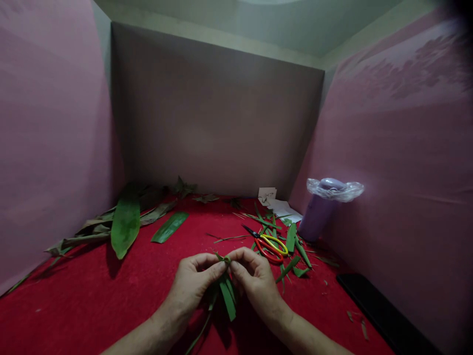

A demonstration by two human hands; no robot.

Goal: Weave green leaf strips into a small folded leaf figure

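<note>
Between my two hands is a bundle of green leaf strips (227,297), bunched at the top with the strips hanging down. My left hand (190,283) pinches the bunched top between thumb and finger. From the other side my right hand (256,281) grips the same spot, its thumb close to the left thumb. One thin strand trails from the bundle toward the lower left. Just beyond my right hand lie scissors (271,245) with one red and one yellow handle, blades pointing away to the left.
Cut leaf scraps (291,237) lie scattered around the scissors. A purple bin (316,217) with a plastic liner stands at right, near white paper (286,209). Broad leaves (125,224) and a cut leaf piece (170,227) lie left. A black flat object (380,310) lies along the right wall.
</note>
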